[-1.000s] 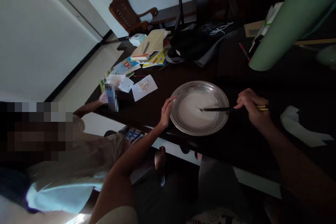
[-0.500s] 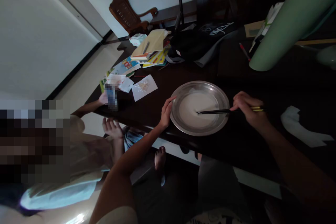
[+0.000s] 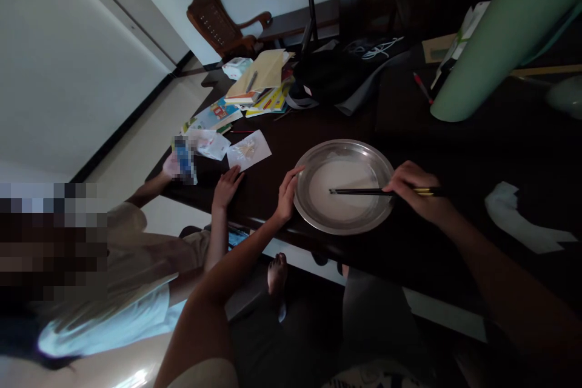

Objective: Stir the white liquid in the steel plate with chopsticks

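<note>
A round stainless steel basin [image 3: 344, 231] sits on the dark table, with a milky, off-white liquid [image 3: 348, 209] covering its bottom. My left hand [image 3: 286, 197] grips the basin's left rim, fingers along the outside and edge. In my right hand [image 3: 416, 188], past the basin's right rim, is a pair of black chopsticks [image 3: 364, 192] with gold bands near the back end. They lie nearly level over the basin, their tips in the liquid left of its middle. The part of the chopsticks within my fingers is hidden.
Beside me on the left, another person rests one hand [image 3: 227, 188] on the table edge and holds a blurred-out object [image 3: 185, 160]. Toothpick-like sticks lie on white paper [image 3: 261, 148]. Books [image 3: 266, 76], a black bag [image 3: 327, 82], a green bottle [image 3: 491, 42] and crumpled tissue [image 3: 522, 221] surround the basin.
My right hand has moved left with the chopsticks, and their tips have shifted left through the liquid. The other person's nearer hand has come up onto the table. My left hand stays put.
</note>
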Demonstrator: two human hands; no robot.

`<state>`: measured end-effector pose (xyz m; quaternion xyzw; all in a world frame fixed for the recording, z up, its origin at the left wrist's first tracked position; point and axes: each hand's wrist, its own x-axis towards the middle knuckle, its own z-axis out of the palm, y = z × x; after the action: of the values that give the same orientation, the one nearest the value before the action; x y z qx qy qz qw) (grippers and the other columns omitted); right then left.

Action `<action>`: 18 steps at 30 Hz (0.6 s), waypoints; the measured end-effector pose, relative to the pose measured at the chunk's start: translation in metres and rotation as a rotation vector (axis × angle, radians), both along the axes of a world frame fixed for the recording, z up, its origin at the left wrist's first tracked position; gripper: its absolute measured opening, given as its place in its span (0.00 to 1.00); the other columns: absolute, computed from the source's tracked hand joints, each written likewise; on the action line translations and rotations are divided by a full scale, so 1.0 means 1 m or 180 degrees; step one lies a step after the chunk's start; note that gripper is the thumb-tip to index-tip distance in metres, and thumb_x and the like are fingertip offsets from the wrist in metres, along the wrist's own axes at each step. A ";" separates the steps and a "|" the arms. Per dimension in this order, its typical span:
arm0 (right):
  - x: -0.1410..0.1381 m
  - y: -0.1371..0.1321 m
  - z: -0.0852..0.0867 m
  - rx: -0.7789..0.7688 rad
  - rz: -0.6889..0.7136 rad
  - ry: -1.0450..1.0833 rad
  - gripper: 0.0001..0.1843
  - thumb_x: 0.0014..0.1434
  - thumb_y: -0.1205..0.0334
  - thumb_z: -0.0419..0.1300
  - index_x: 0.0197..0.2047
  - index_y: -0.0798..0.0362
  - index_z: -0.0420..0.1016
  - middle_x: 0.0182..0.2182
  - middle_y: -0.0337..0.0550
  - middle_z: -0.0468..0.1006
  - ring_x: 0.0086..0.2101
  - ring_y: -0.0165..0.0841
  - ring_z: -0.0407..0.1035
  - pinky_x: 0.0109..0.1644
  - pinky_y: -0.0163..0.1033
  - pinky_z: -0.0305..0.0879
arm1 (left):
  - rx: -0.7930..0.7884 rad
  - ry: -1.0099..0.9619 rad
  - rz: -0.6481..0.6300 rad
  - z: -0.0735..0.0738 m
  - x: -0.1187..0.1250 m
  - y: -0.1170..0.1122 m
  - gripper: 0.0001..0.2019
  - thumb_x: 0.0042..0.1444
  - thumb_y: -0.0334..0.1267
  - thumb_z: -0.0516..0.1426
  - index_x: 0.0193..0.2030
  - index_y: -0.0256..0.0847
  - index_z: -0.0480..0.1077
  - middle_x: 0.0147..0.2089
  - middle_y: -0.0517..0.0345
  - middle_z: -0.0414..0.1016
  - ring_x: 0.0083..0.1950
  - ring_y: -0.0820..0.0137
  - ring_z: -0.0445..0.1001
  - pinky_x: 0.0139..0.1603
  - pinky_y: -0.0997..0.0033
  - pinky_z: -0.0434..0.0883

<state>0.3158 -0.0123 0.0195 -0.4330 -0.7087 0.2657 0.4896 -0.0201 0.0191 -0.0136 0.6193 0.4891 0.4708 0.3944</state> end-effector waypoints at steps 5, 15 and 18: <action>0.004 0.000 0.000 0.0146 -0.0509 0.0109 0.24 0.69 0.43 0.59 0.25 0.45 0.79 0.25 0.41 0.72 0.30 0.37 0.68 0.37 0.47 0.65 | 0.0015 -0.0048 -0.0014 0.000 -0.001 -0.001 0.27 0.67 0.62 0.53 0.57 0.42 0.77 0.60 0.47 0.80 0.64 0.53 0.75 0.68 0.50 0.69; -0.004 -0.001 0.004 0.0111 -0.0064 -0.0102 0.19 0.66 0.46 0.64 0.25 0.45 0.78 0.22 0.39 0.73 0.29 0.36 0.66 0.36 0.46 0.64 | 0.0124 -0.0057 -0.0014 0.000 -0.004 0.000 0.21 0.69 0.56 0.53 0.54 0.47 0.78 0.59 0.52 0.80 0.63 0.53 0.76 0.68 0.51 0.71; 0.004 0.000 0.003 0.0270 -0.0331 0.0222 0.23 0.71 0.49 0.58 0.25 0.44 0.78 0.23 0.40 0.71 0.30 0.37 0.66 0.37 0.47 0.64 | 0.0157 -0.0010 -0.0038 -0.002 -0.004 0.001 0.25 0.69 0.59 0.52 0.56 0.43 0.77 0.60 0.48 0.80 0.64 0.53 0.75 0.69 0.48 0.69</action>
<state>0.3198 -0.0123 0.0230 -0.4385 -0.6784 0.2246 0.5451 -0.0241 0.0198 -0.0153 0.6309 0.4731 0.4814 0.3826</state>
